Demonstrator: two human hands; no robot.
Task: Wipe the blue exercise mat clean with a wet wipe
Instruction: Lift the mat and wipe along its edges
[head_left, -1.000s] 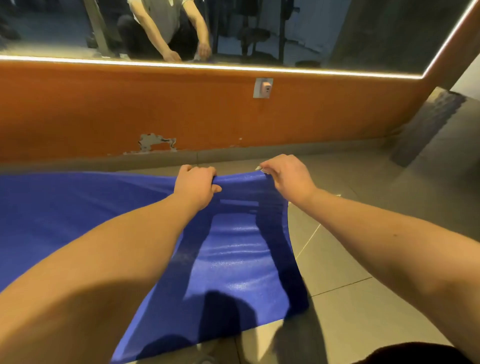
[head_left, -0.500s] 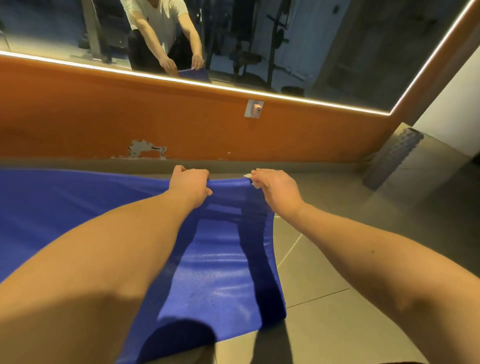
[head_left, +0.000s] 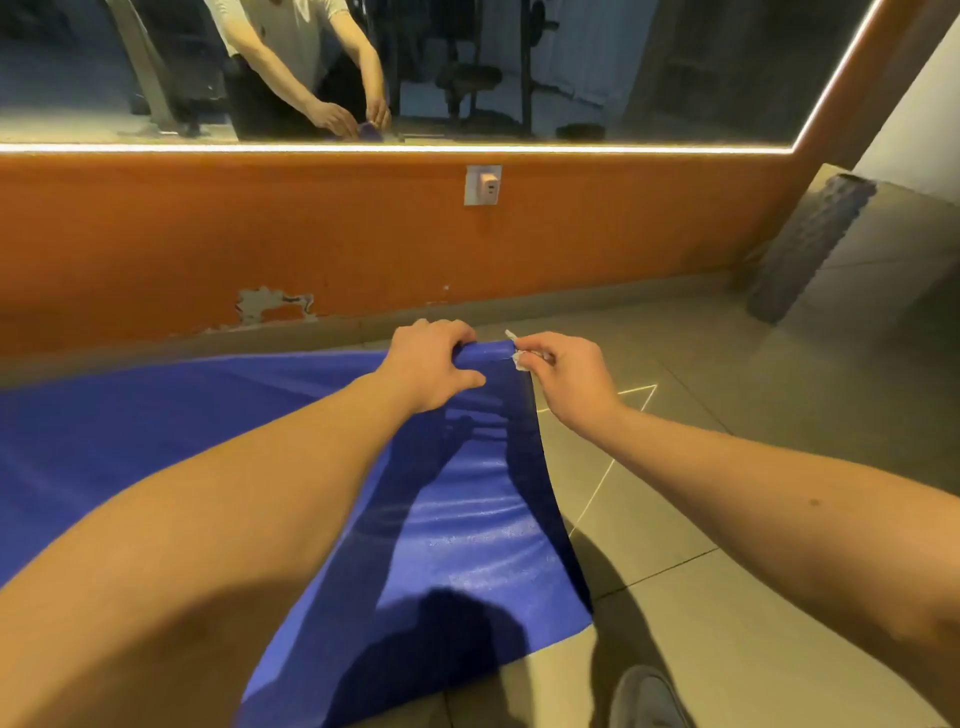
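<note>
The blue exercise mat (head_left: 467, 545) lies on the tiled floor, and its far right corner is lifted off the ground. My left hand (head_left: 431, 366) is closed around that raised far edge. My right hand (head_left: 563, 371) pinches the same edge at the corner, with a small crumpled white wet wipe (head_left: 517, 353) held in its fingers against the mat. Both forearms stretch forward over the mat and cast shadows on it.
An orange wall (head_left: 311, 234) with a wall socket (head_left: 483, 184) runs along behind the mat, under a lit mirror (head_left: 571, 67) showing a person bent over. A dark foam roller (head_left: 810, 244) leans at the right corner. A grey shoe (head_left: 649, 696) is at the bottom.
Both hands have stayed on the mat's far edge while the view rose and shifted. The hands are closer together now, and the wipe shows more clearly at the right hand.
</note>
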